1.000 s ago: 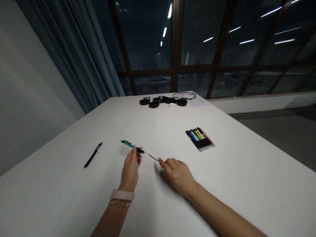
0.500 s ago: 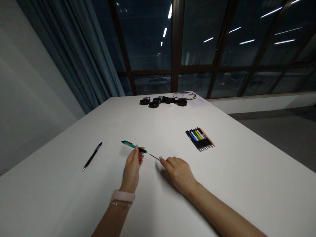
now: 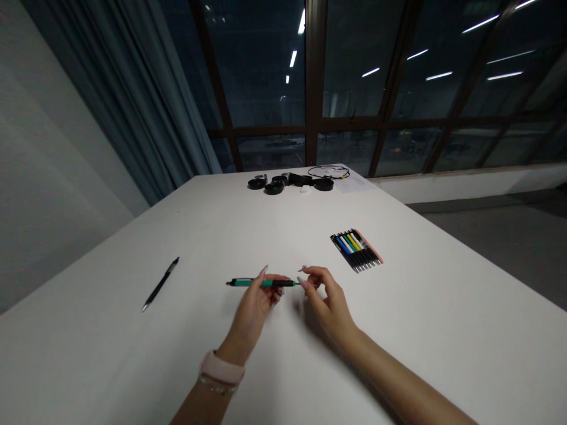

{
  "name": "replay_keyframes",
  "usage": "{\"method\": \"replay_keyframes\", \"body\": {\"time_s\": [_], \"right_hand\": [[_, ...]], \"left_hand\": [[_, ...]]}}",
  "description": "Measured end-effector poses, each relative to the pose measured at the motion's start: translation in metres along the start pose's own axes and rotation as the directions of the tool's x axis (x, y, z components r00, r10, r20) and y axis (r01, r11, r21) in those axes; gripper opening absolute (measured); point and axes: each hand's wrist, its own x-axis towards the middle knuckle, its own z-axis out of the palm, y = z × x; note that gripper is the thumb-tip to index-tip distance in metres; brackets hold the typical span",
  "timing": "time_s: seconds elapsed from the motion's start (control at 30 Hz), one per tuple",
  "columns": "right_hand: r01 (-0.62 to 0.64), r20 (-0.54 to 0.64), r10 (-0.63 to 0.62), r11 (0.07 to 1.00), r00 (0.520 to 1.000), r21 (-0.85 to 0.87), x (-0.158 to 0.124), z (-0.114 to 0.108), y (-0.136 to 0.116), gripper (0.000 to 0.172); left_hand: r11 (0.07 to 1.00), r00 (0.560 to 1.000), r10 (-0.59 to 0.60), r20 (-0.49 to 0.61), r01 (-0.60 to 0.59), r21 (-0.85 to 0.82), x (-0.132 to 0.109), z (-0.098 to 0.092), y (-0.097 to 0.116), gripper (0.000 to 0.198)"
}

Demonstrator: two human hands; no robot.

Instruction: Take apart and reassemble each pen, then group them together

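Observation:
My left hand (image 3: 257,301) is closed around a green and black ballpoint pen (image 3: 243,283), which lies nearly level above the table with its clip end to the left. From the pen's right end a short dark piece of refill (image 3: 297,284) sticks out. My right hand (image 3: 325,298) is beside that end, its thumb at the refill's tip and its index finger lifted apart from the thumb. Whether the thumb presses on the tip I cannot tell. A black pen (image 3: 160,284) lies on the table to the left of my hands.
A row of several coloured pens (image 3: 357,250) lies on the white table (image 3: 212,224) to the right. At the far end are several black round rolls (image 3: 274,188), a small white object (image 3: 305,189), a dark cable (image 3: 328,171) and paper (image 3: 357,184).
The refill has gone into the pen almost to its tip. My left hand has moved right and levelled the pen; the fingers of my right hand have parted.

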Motion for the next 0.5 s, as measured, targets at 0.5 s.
{"method": "replay_keyframes", "body": {"time_s": [0.5], "right_hand": [[-0.323, 0.081, 0.313, 0.899, 0.946, 0.297, 0.006, 0.007, -0.004, 0.033]], "left_hand": [[0.988, 0.986, -0.154, 0.070, 0.154, 0.012, -0.004, 0.005, -0.015, 0.036]]}}
